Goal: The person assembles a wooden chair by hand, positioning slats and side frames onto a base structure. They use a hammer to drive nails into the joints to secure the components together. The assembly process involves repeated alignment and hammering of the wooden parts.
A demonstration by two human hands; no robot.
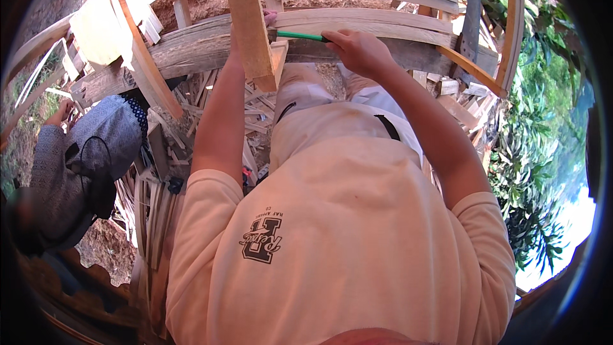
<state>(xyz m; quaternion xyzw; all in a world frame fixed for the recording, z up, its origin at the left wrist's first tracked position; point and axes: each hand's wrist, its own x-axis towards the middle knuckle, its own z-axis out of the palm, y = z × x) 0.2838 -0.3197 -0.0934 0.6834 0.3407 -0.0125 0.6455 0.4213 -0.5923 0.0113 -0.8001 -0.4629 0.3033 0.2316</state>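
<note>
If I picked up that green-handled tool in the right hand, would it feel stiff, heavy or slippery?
The green-handled tool would probably feel stiff: its slim shaft runs straight from the right hand. It may feel heavier toward the far end, where a small dark head seems to show beside the wooden piece. The shaft looks smooth, so it might be a little slippery.

Clock centred on right hand (350,51), 12 toward top. Thick post (248,19) blocks toward 9, hiding most of left hand (271,17). Green handle (301,36) bars the space between. At 12, planks (370,20) with a narrow slot beyond. Toward 3, saw (471,25) and slanting wooden strip (469,68). Open air 7–8, between forearms (220,112), above trousers (303,92).
</note>
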